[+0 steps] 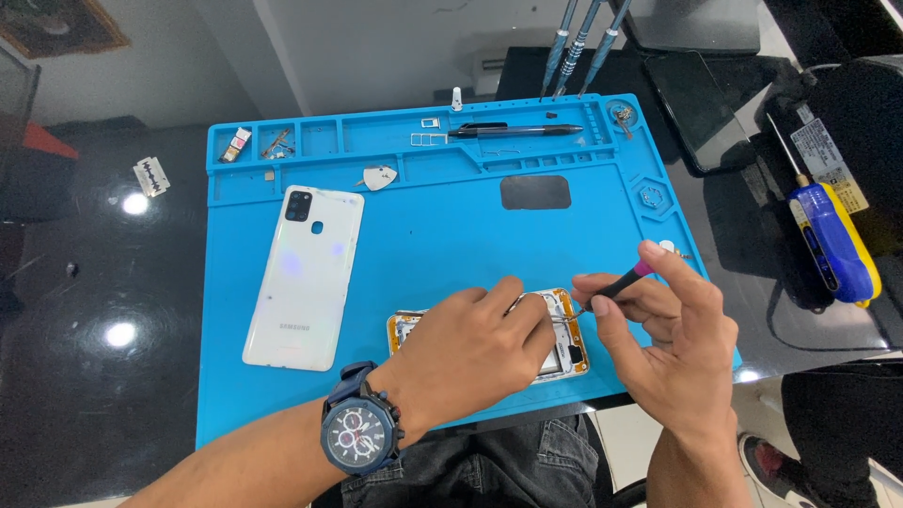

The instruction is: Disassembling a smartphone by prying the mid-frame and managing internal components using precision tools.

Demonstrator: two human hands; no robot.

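Head view: left hand (470, 343), wristwatch (360, 433) on the wrist, pressed flat over an opened phone (564, 350) with an orange-edged frame, lying near the front edge of a blue repair mat (442, 235). Left grip spread loosely, clamped on nothing, only resting on the phone. Right hand (673, 329) just beside, grip pinched together on a thin tool with a pink cap (623, 281), tip down at the phone's upper edge. White back cover (304, 276) lying flat on the mat, left of the phone and apart from it. Black tweezers (515, 131), SIM trays and small screws in the mat's top compartments. Razor blade (151, 176) on the black desk (94, 376). Blue and yellow screwdriver (832, 240) off to the right.
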